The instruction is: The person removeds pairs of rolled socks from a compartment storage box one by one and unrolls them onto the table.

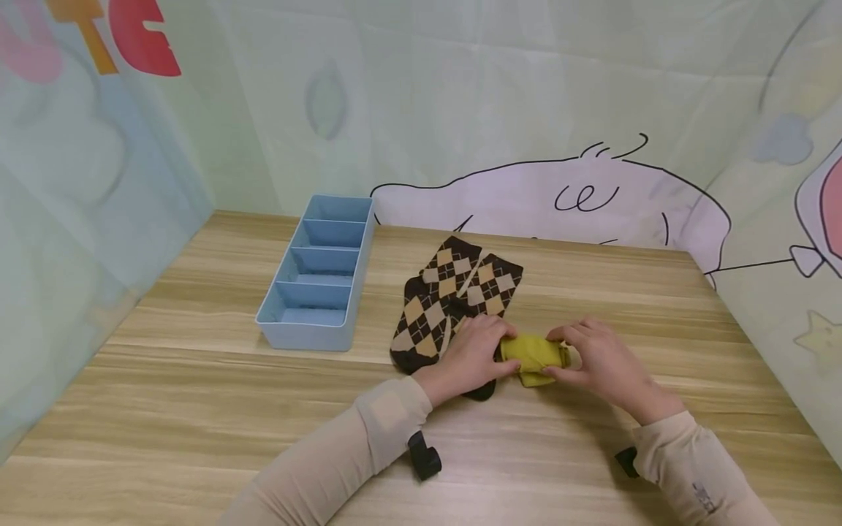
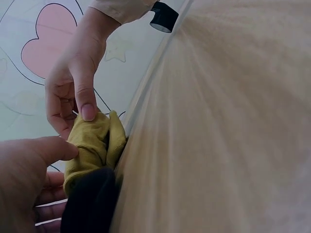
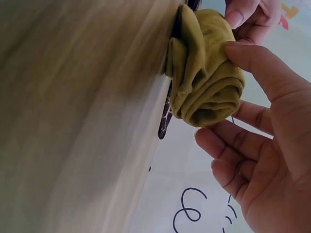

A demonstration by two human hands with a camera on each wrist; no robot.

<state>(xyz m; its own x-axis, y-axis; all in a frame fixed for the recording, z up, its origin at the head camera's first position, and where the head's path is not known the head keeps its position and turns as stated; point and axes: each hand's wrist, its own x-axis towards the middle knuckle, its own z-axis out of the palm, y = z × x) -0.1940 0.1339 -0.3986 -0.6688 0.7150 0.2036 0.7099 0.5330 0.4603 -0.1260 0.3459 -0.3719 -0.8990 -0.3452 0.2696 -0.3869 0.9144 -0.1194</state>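
A yellow-green sock, rolled into a thick bundle with a loose flap along its lower side, lies between both hands. My left hand grips its left end between thumb and fingers. At the other end, my right hand holds it with the thumb on the near side and the fingers behind. The right wrist view shows the spiral layers of the rolled sock. Brown argyle socks with tan and grey diamonds lie flat to the left, partly hidden under my left hand and forearm.
A light blue organizer box with several compartments in a row stands on the wooden table, left of the argyle socks. Printed fabric walls enclose the table at the back and sides. Black straps hang near the wrists.
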